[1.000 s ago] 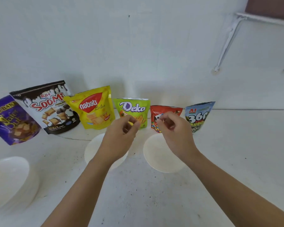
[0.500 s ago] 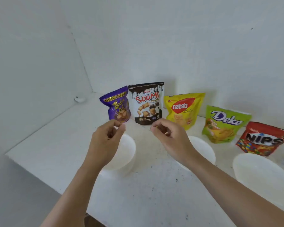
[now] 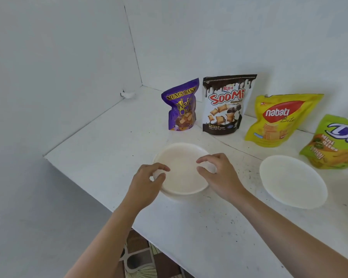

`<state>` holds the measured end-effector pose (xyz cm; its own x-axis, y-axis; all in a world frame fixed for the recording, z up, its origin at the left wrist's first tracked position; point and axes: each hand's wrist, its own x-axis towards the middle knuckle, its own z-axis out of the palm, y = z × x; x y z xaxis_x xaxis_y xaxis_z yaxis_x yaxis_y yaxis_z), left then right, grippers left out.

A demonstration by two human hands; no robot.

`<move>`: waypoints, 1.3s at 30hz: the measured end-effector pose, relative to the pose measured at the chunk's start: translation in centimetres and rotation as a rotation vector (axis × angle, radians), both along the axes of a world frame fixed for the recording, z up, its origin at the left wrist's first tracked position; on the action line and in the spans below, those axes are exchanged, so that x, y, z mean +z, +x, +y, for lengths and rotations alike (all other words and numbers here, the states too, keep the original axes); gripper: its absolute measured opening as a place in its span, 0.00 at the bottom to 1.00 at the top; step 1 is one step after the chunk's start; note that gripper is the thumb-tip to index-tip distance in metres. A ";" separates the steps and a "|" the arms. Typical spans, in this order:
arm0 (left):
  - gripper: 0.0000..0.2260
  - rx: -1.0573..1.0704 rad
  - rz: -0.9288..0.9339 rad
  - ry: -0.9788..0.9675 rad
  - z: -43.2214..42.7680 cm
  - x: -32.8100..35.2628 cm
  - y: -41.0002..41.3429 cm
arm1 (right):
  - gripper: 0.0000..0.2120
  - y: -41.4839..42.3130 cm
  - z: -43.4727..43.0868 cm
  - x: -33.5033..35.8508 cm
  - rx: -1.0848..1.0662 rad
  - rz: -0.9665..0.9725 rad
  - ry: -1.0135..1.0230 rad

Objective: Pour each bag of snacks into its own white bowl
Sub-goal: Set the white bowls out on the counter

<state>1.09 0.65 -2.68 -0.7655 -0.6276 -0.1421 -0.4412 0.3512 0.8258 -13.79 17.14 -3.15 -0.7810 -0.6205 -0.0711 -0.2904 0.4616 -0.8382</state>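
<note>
A: Where's the round white plastic bowl (image 3: 182, 171)?
B: The purple foil wafer bag (image 3: 181, 106) stands behind it.
A: Hands?
B: The left hand (image 3: 147, 178) pinches its left rim; the right hand (image 3: 219, 174) grips its right rim.

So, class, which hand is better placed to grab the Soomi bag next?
Right, probably. The right hand holds the bowl by its right rim, nearer the Soomi bag; the left hand holds the left rim, farther off.

Open counter (image 3: 109, 141) lies left of the bowl (image 3: 181, 171); bags (image 3: 225, 109) line the back wall (image 3: 229, 37).
</note>
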 end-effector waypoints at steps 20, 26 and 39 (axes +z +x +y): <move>0.19 -0.161 0.075 -0.084 -1.2 9.0 -3.7 | 0.24 -2.7 1.6 8.2 -0.072 0.032 -0.092; 0.23 -0.228 0.333 0.001 4.3 13.8 -7.4 | 0.24 -3.9 8.0 12.9 -0.216 0.165 -0.258; 0.28 -0.490 0.398 0.179 28.0 12.3 -15.7 | 0.25 -5.4 33.5 12.4 -0.540 0.210 -0.259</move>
